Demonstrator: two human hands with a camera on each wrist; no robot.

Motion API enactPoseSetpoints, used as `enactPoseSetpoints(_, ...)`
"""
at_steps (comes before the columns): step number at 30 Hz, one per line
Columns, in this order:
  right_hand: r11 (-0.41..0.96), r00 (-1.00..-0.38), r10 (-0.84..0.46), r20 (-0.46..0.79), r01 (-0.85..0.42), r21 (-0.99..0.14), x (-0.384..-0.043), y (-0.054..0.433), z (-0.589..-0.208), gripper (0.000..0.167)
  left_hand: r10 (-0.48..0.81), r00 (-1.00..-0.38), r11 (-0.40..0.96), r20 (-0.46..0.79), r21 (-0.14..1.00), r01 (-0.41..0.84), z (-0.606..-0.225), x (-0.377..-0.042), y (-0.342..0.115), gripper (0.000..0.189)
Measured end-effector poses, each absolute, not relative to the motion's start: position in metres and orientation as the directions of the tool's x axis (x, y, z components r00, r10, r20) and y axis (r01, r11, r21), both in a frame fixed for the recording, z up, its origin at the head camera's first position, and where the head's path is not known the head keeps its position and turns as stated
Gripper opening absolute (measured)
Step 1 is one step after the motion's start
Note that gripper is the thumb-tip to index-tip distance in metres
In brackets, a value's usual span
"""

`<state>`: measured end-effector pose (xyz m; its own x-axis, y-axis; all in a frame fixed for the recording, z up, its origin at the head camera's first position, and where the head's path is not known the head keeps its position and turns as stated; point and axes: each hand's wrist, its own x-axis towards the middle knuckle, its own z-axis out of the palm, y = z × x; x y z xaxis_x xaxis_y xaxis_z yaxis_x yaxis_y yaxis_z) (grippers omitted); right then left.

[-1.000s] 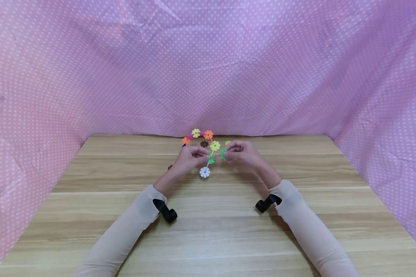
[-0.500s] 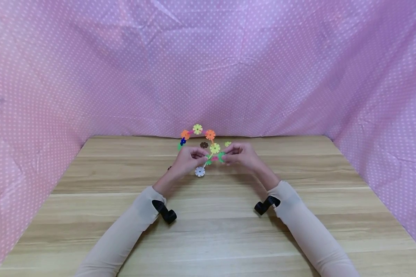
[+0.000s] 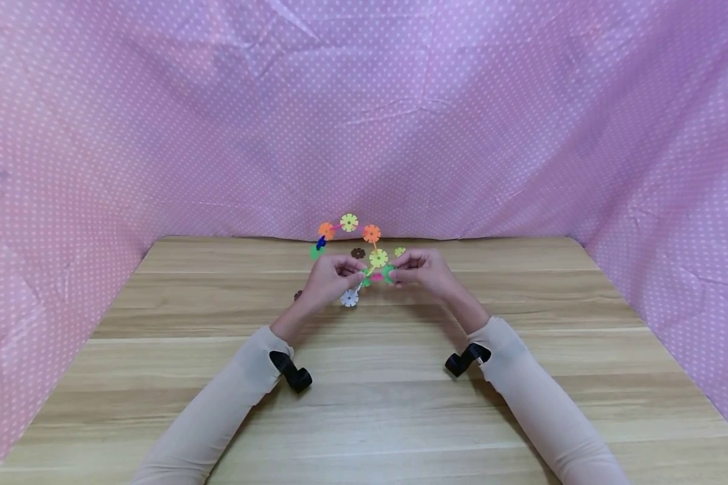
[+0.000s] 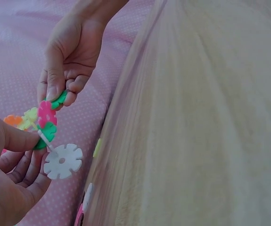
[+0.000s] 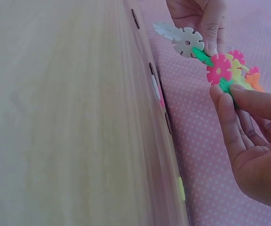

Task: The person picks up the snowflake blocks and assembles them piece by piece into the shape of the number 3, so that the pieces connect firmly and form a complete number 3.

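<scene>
Notched plastic interlocking discs are joined in a curved chain, held up over the table between both hands. My left hand (image 3: 334, 277) pinches a green disc (image 4: 46, 134) of the chain between thumb and fingers. From the right, my right hand (image 3: 423, 269) pinches another green disc (image 5: 225, 84). A pink disc (image 5: 218, 69) spans the gap between these two green ones. Below the left fingertips hangs a white disc (image 3: 349, 298). Beyond the hands the chain arcs through yellow (image 3: 379, 258), orange (image 3: 372, 233) and pale yellow discs (image 3: 348, 222) to a blue disc (image 3: 321, 242) and a green end disc (image 3: 317, 252).
Loose discs lie on the wooden table (image 3: 376, 404): a brown one (image 3: 358, 253) behind the hands, a yellow one (image 3: 400, 252) by the right fingers, another brown one (image 3: 298, 295) beside the left hand. A pink dotted cloth (image 3: 364, 121) hangs behind the table.
The far arc of the chain has tilted up, bringing the blue and green discs at its left end into view. The white disc has swung left. Both hands have stayed nearly in place.
</scene>
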<state>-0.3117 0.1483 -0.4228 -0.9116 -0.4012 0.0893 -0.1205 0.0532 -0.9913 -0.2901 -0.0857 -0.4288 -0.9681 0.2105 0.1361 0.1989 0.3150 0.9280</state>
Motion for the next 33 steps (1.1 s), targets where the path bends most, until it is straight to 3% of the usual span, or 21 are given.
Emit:
enactPoseSetpoints(15,0.086,-0.929,-0.357,0.097,-0.136,-0.987,-0.309,0.148,-0.420,0.026,0.175,-0.973,0.313,0.149,0.929,0.199,-0.430,-0.288,-0.078,0.010)
enactPoseSetpoints(25,0.157,-0.945,-0.327,0.032,-0.088,-0.984,-0.309,0.145,-0.415,0.025,0.172,-0.984,0.286,0.054,0.953,0.102,-0.427,-0.290,-0.084,0.011)
enactPoseSetpoints(33,0.168,-0.939,-0.343,0.007,-0.069,-0.983,-0.319,0.160,-0.410,0.034,0.161,-0.986,0.246,0.034,0.966,0.073,-0.431,-0.291,-0.084,0.014)
